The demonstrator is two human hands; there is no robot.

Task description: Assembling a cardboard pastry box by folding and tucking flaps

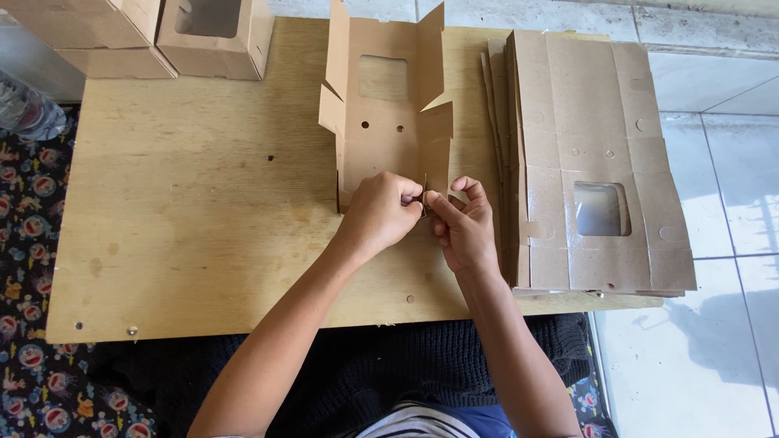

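A brown cardboard box blank (388, 113) with a square window lies partly folded on a plywood board (187, 211), its side flaps standing up. My left hand (380, 212) and my right hand (464, 227) meet at the blank's near edge. Both pinch a small upright flap there between thumb and fingers, the fingertips almost touching each other.
A stack of flat windowed blanks (592, 162) lies on the board just right of my right hand. Folded boxes (215, 36) stand at the back left. A plastic bottle (24, 109) lies off the left edge on a patterned mat. White floor tiles (706, 341) lie to the right.
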